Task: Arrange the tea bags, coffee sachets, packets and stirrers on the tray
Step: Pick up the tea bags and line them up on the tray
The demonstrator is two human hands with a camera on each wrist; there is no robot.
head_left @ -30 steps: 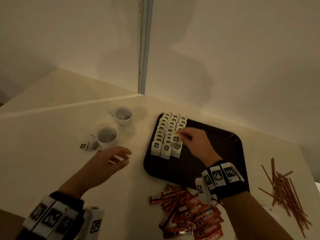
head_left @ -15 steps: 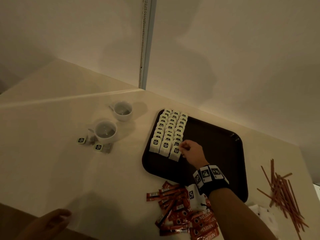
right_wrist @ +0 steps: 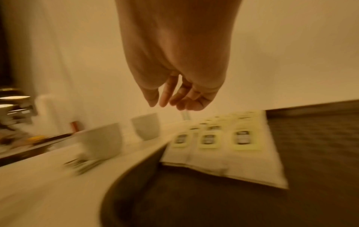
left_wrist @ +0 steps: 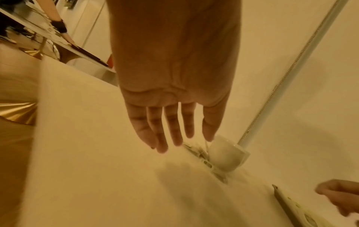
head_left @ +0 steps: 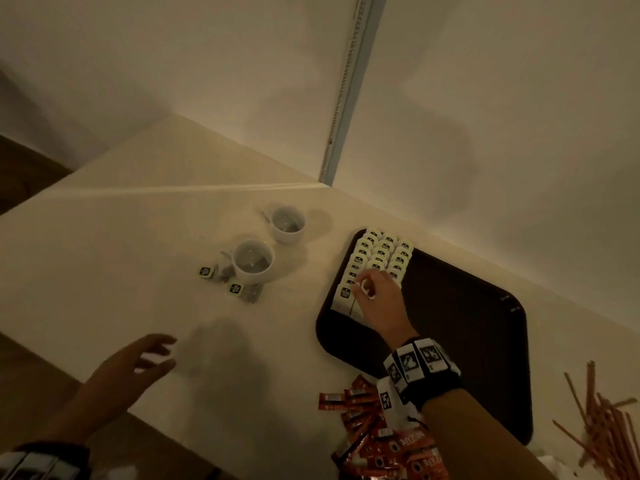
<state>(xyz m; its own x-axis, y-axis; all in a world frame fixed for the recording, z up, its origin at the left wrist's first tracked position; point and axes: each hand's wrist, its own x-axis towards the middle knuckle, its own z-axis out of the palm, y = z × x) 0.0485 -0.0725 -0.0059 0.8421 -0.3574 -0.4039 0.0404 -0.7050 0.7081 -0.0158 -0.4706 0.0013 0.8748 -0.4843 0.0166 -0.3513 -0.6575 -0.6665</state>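
A dark brown tray [head_left: 450,323] lies on the cream table. White tea bags [head_left: 381,254] stand in three rows in the tray's far left corner. My right hand [head_left: 363,292] hovers over the near end of those rows. In the right wrist view its fingers [right_wrist: 167,104] hang loosely curled above the tea bags [right_wrist: 223,138], and nothing shows between them. My left hand [head_left: 156,355] floats above the table with straight fingers [left_wrist: 182,142]. It points at two loose tea bags [head_left: 206,271] [head_left: 235,289] beside the near cup [head_left: 252,261]. Red coffee sachets [head_left: 374,445] are heaped near the tray.
A second white cup [head_left: 287,223] stands farther back, by the wall corner. Orange stirrers [head_left: 602,427] are piled at the right edge of the table. The tray's right half is bare. Walls close off the table's far side.
My left hand has come up from the bottom left and reaches forward over the table. My right hand has shifted left along the front of the tea bag rows.
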